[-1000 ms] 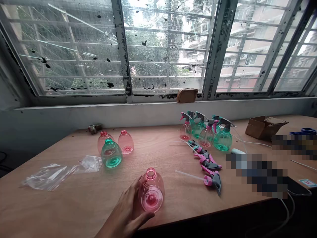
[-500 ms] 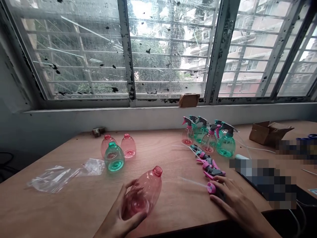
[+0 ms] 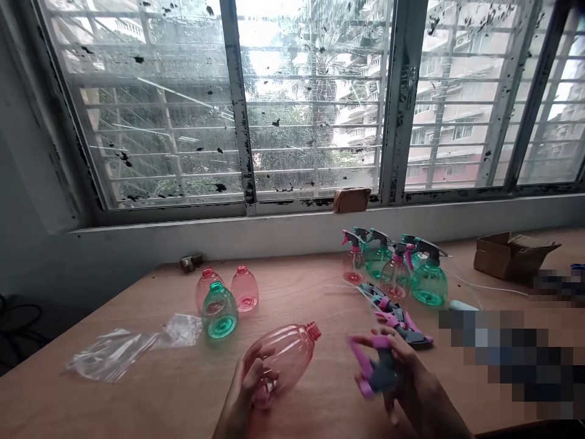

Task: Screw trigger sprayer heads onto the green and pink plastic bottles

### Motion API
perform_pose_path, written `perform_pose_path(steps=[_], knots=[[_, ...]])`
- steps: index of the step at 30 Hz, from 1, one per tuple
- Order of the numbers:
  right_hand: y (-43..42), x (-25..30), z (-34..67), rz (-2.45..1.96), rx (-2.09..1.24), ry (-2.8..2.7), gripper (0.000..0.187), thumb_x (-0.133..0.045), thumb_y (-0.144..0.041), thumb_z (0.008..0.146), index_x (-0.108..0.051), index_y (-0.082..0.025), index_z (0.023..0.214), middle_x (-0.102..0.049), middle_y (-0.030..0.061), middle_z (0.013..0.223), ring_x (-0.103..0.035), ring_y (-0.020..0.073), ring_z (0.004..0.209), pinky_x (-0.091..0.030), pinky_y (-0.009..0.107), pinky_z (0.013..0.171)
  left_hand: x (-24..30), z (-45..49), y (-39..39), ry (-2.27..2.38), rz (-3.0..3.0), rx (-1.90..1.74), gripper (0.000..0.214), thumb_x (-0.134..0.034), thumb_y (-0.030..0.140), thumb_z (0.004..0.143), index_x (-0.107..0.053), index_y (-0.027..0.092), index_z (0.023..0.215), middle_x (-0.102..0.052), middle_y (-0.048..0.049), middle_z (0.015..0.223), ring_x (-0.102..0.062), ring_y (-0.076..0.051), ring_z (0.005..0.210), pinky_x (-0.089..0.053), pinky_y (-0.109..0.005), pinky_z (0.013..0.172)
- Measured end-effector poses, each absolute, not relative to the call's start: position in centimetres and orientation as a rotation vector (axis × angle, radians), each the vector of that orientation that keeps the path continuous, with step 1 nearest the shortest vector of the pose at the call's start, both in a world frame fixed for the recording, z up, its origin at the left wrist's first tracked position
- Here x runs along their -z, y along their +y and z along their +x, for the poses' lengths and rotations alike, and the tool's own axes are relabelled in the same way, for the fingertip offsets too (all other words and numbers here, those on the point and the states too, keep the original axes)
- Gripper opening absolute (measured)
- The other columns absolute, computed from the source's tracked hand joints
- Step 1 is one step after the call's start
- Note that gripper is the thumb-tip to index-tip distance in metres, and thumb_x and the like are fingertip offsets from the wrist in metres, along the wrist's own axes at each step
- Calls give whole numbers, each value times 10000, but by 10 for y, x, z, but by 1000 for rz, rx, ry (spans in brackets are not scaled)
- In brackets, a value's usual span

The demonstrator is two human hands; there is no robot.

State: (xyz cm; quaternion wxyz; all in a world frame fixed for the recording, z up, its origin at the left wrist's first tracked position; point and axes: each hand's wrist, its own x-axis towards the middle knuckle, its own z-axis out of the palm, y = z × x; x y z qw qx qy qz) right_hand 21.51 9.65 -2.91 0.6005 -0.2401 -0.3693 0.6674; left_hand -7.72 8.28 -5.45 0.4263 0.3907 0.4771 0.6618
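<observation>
My left hand (image 3: 244,399) grips the base of an empty pink plastic bottle (image 3: 286,356), lifted off the wooden table (image 3: 137,402) and tilted with its open neck pointing right. My right hand (image 3: 406,381) is closed on a pink and grey trigger sprayer head (image 3: 372,369), held just right of the bottle's neck and slightly blurred. Several more loose sprayer heads (image 3: 395,314) lie on the table just beyond my right hand.
Two pink bottles (image 3: 244,288) and a green bottle (image 3: 220,310) without tops stand at the left, beside crumpled clear plastic bags (image 3: 132,344). Several finished spray bottles (image 3: 397,268) stand at the back right, near a cardboard box (image 3: 509,253). Barred windows (image 3: 315,97) run along the wall.
My left hand has lifted and tipped the pink bottle from upright to nearly lying. My right hand came in, took a sprayer head off the table and raised it toward the bottle.
</observation>
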Motion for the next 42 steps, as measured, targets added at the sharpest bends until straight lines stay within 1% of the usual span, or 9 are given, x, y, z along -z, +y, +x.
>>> perform_pose_path(steps=[4, 10, 14, 17, 21, 26, 30, 38, 42], knots=[[90, 36, 218, -708, -1498, -913, 508, -923, -439, 767, -605, -233, 1105, -785, 18, 879, -598, 115, 365, -461, 192, 361, 52, -82, 77, 1259, 949, -1719, 763, -845, 671, 662, -628, 226, 1243, -679, -92, 1214, -704, -207, 785, -536, -250, 555], [99, 38, 221, -766, -1593, -782, 368, -915, -418, 787, -732, -186, 1007, -707, 5, 806, -685, 206, 682, -614, 254, 565, 44, -76, 65, 1333, 1018, -1690, 919, -789, 675, 724, -500, 233, 1477, -566, -135, 1458, -573, -384, 1279, -537, -345, 844], [101, 43, 220, -760, -1324, -997, 410, -944, -399, 758, -750, -198, 1057, -730, 2, 911, -679, 187, 664, -603, 255, 578, 40, -74, 64, 1268, 951, -1719, 916, -847, 666, 647, -546, 212, 1384, -688, -128, 1259, -679, -357, 1123, -569, -352, 810], [100, 51, 221, -800, -1215, -1004, 461, -950, -467, 733, -766, -202, 1063, -763, 41, 1016, -680, 230, 836, -605, 267, 666, 41, -76, 68, 1241, 906, -1761, 784, -852, 685, 623, -649, 204, 1209, -723, -100, 1140, -722, -307, 956, -583, -342, 748], [101, 58, 226, -716, -1257, -970, 472, -882, -531, 805, -711, -230, 1125, -757, 19, 840, -589, 163, 615, -529, 236, 544, 44, -81, 74, 1236, 859, -1811, 709, -835, 721, 617, -686, 207, 1082, -698, -98, 1142, -709, -292, 863, -574, -342, 636], [105, 59, 234, -624, -1457, -1069, 398, -831, -538, 857, -662, -180, 819, -705, 14, 691, -471, 92, 488, -374, 166, 458, 46, -86, 75, 1235, 879, -1823, 676, -820, 718, 642, -681, 232, 1091, -694, -69, 1133, -699, -280, 887, -570, -343, 687], [105, 60, 235, -625, -1645, -1071, 457, -873, -554, 802, -622, -173, 790, -710, 13, 622, -446, 62, 422, -299, 136, 423, 45, -86, 74, 1237, 887, -1799, 672, -779, 742, 676, -674, 233, 1103, -685, -86, 1167, -700, -297, 912, -578, -361, 682], [99, 57, 227, -563, -1740, -1266, 464, -858, -558, 808, -582, -206, 931, -719, -4, 677, -612, 117, 475, -466, 181, 476, 42, -75, 59, 1212, 1057, -1677, 716, -832, 683, 661, -722, 208, 1185, -770, -75, 981, -695, -305, 987, -548, -305, 750], [97, 57, 225, -594, -1716, -1284, 543, -958, -440, 689, -552, -244, 991, -699, -21, 837, -744, 209, 629, -550, 246, 562, 35, -70, 45, 1125, 1209, -1526, 636, -820, 602, 756, -699, 239, 1264, -792, -88, 1106, -695, -324, 1119, -558, -327, 904]])
